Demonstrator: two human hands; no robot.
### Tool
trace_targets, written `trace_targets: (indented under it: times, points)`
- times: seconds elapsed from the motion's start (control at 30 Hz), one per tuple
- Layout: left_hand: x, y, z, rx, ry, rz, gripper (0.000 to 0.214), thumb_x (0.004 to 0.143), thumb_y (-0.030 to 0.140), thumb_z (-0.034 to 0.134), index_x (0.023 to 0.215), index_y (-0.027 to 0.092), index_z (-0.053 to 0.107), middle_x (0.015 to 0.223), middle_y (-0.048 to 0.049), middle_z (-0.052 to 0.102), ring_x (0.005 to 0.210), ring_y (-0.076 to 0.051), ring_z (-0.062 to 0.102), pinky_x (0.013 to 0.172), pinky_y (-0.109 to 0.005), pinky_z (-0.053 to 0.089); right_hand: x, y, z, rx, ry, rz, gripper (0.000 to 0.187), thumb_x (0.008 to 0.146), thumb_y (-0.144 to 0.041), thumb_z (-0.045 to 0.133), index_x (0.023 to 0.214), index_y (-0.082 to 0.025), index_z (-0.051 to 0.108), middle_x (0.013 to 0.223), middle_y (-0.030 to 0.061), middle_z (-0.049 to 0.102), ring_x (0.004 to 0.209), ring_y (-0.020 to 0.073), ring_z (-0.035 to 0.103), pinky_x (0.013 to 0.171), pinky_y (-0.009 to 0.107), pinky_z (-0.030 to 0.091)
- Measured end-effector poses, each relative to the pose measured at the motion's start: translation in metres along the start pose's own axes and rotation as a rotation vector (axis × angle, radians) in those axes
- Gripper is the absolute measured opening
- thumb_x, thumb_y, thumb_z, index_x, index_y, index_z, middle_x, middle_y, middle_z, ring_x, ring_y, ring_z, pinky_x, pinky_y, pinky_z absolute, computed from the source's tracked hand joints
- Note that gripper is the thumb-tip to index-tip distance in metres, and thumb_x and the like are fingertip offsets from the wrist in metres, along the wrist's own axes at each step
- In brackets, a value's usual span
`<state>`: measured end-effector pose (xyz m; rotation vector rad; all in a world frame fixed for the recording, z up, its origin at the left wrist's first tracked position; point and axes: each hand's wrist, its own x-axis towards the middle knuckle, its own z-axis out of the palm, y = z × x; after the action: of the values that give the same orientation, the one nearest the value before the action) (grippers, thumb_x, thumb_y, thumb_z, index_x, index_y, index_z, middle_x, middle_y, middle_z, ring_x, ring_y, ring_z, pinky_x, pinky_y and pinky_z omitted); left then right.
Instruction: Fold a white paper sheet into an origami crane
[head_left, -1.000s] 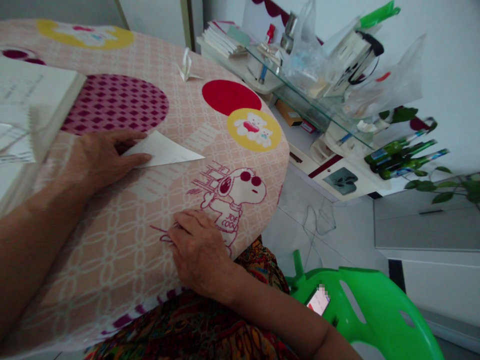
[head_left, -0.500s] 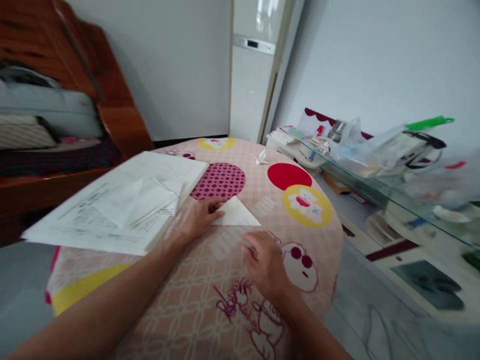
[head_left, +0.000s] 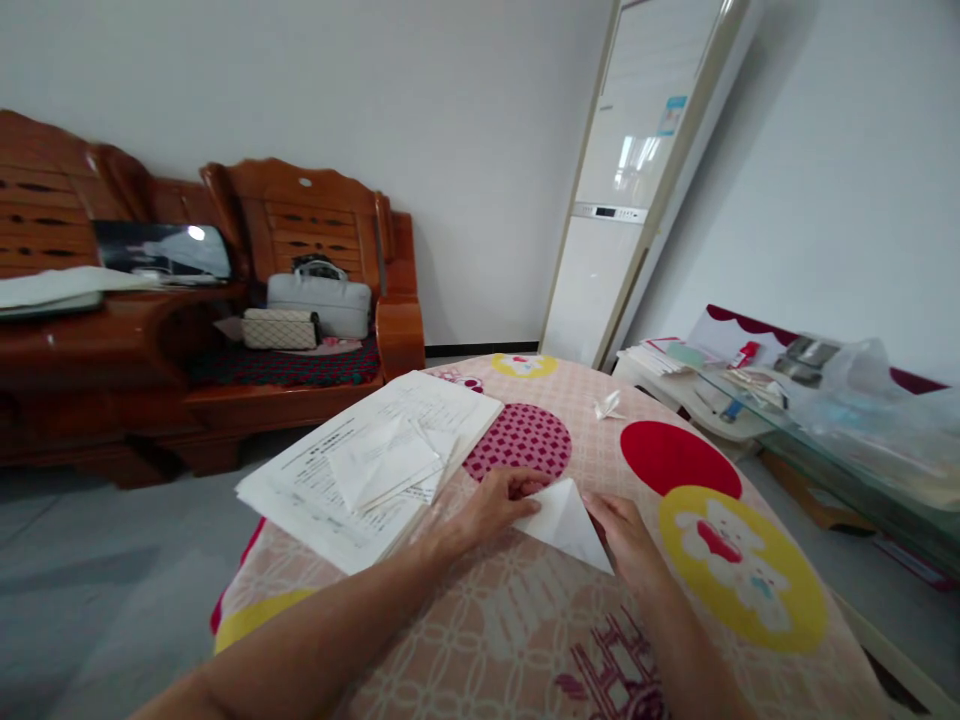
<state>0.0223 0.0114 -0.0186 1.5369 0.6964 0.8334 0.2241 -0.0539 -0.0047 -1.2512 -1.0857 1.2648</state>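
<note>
Head view: The left hand (head_left: 493,512) rests low over the table, thumb on top and fingers curled, gripping the left corner of a folded white paper (head_left: 566,522). The right hand (head_left: 624,535) is at the opposite edge of the same paper, fingers bent and in contact with it; whether it pinches the edge or merely presses on it cannot be determined. The folded paper is triangular, with its apex pointing away from the person, and a crease runs down from that apex. It lies between the two hands on a patterned tablecloth (head_left: 442,645), just in front of a purple checked circle (head_left: 529,440).

To the left of the hands lies a thick stack of printed sheets (head_left: 454,395), with loose white papers (head_left: 386,465) on top. Beyond the hands, near the far edge of the table, stands a small folded paper piece (head_left: 609,405).

To the right is a glass shelf (head_left: 772,425) bearing a clear plastic bag (head_left: 855,395). At the rear are a tall white cabinet (head_left: 592,280) and, to the left, wooden seating (head_left: 326,220) holding a grey bag (head_left: 330,303) and a quilted purse (head_left: 279,330).
</note>
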Motion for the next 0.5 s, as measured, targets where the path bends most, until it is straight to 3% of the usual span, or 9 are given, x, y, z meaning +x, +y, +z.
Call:
trace_targets:
  times: [0.2, 0.33, 0.43, 0.5]
  points:
    - [-0.007, -0.003, -0.003, 0.077, 0.000, 0.026, 0.040, 0.071, 0.032, 0.073, 0.108, 0.018, 0.071, 0.077, -0.0031, 0.064, 0.065, -0.016, 0.053, 0.057, -0.026, 0.035, -0.004, 0.007, -0.004, 0.058, -0.060, 0.030, 0.040, 0.076, -0.051, 0.069, 0.071, -0.011, 0.070, 0.061, 0.0049, 0.064, 0.054, 0.0164, 0.055, 0.054, 0.028, 0.042]
    - [-0.009, -0.002, -0.002, 0.113, 0.002, 0.013, 0.041, 0.073, 0.031, 0.070, 0.110, 0.014, 0.070, 0.081, -0.0048, 0.066, 0.068, -0.017, 0.055, 0.059, -0.026, 0.037, -0.001, 0.011, -0.008, 0.012, -0.092, 0.057, 0.041, 0.075, -0.051, 0.069, 0.076, -0.010, 0.073, 0.059, 0.0038, 0.063, 0.054, 0.0153, 0.053, 0.053, 0.026, 0.040]
    - [-0.011, 0.002, 0.000, 0.191, 0.041, 0.025, 0.042, 0.074, 0.026, 0.068, 0.114, 0.013, 0.068, 0.093, -0.0068, 0.069, 0.081, -0.020, 0.060, 0.069, -0.028, 0.045, 0.000, 0.016, -0.010, -0.071, -0.105, 0.055, 0.040, 0.071, -0.049, 0.073, 0.079, -0.010, 0.075, 0.059, 0.0025, 0.063, 0.054, 0.0155, 0.053, 0.053, 0.025, 0.039]
    - [-0.013, 0.009, -0.001, 0.295, 0.085, 0.086, 0.046, 0.071, 0.018, 0.068, 0.118, 0.015, 0.067, 0.107, -0.0073, 0.069, 0.096, -0.023, 0.061, 0.085, -0.032, 0.046, 0.000, 0.017, -0.010, -0.104, -0.079, 0.036, 0.038, 0.070, -0.047, 0.072, 0.080, -0.011, 0.075, 0.061, 0.0024, 0.064, 0.055, 0.0157, 0.053, 0.052, 0.025, 0.039]
